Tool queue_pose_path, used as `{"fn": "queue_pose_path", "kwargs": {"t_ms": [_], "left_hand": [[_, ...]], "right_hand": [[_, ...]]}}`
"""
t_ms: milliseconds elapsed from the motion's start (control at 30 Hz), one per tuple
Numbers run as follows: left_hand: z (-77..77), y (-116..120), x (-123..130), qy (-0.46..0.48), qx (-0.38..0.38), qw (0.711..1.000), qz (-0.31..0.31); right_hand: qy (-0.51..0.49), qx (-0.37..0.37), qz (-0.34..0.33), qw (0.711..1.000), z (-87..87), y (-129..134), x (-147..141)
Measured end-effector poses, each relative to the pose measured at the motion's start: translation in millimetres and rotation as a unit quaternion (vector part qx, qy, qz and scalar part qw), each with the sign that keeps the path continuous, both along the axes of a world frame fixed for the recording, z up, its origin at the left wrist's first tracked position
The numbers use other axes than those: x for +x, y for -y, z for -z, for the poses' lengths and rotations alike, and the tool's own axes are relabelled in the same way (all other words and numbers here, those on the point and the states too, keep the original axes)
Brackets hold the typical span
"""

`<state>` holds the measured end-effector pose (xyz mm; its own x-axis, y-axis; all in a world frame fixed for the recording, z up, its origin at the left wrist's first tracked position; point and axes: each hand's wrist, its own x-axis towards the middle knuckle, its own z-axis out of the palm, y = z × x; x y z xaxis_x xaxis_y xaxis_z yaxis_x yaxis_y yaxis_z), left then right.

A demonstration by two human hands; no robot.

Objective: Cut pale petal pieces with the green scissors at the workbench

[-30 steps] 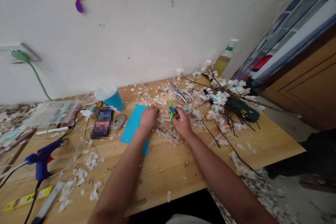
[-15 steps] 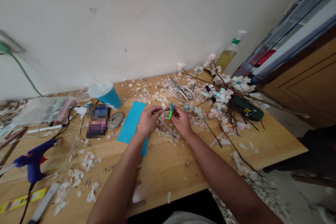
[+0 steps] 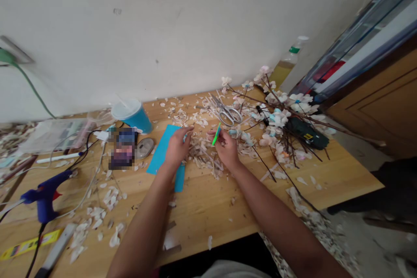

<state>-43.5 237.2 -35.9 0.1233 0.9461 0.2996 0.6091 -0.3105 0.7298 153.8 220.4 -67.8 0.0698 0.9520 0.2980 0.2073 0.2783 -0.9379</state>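
Note:
My right hand (image 3: pixel 226 147) is closed around small scissors (image 3: pixel 216 134) with bright green and blue handles, seen nearly edge-on; the blades are hard to make out. To its left, my left hand (image 3: pixel 178 144) hovers with fingers apart and nothing visible in them, over the edge of a blue sheet (image 3: pixel 159 152). A pile of pale petal-like scraps (image 3: pixel 208 156) lies between and below the hands. Larger grey-handled scissors (image 3: pixel 230 116) rest open on scraps behind my right hand.
Branches with white flowers (image 3: pixel 278 117) spread over the right side, near a bottle (image 3: pixel 286 65) of yellowish liquid. On the left are a blue cup (image 3: pixel 138 119), a blue glue gun (image 3: pixel 45 193), cables and a utility knife (image 3: pixel 57 249). Scraps litter the wooden table (image 3: pixel 208 213).
My hands have moved apart. The left went slightly left and opened, and the pale piece formerly between the hands is no longer seen there. The green scissors have tilted.

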Motion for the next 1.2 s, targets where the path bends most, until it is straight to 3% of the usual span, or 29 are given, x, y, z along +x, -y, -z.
{"fn": "queue_pose_path", "kwargs": {"t_ms": [133,233,333,433,500,600,733,833,1000,1100,1200], "left_hand": [[10.6,-4,-23,-0.212,0.021,0.974,-0.077],[16.3,-3,-27,-0.283,-0.015,0.955,-0.089],[13.1,-4,-27,-0.263,-0.03,0.963,-0.052],[5.2,-13,-31,-0.204,-0.018,0.979,-0.019],[1.5,-27,-32,-0.182,0.01,0.982,-0.048],[1.3,-61,-29,-0.172,0.006,0.98,-0.101],[1.8,-103,-24,-0.137,-0.076,0.982,-0.106],[-5.4,-115,-29,-0.111,-0.071,0.986,-0.104],[-21.4,-92,-40,-0.043,-0.079,0.99,-0.113],[-23.1,-51,-34,0.021,-0.092,0.991,-0.09],[-16.8,8,-13,0.084,-0.115,0.99,0.002]], "right_hand": [[0.113,-0.007,0.064,0.991,5.1,-7,6],[0.183,0.002,0.024,0.983,8.5,-12,6],[0.165,0.002,-0.01,0.986,5.4,-11,3],[0.079,-0.006,-0.005,0.997,-3.1,-3,2],[0.024,0.007,0.028,0.999,-7.9,1,3],[0.018,0.023,0.064,0.998,-8.5,3,5],[0.05,0.017,0.061,0.997,0.5,-1,5],[0.058,0.019,0.063,0.996,4.9,-3,5],[0.042,0.04,0.06,0.996,0.8,1,5],[0.036,0.054,0.045,0.997,-3.9,4,7],[0.043,0.053,0.019,0.997,-13.7,6,9]]}}
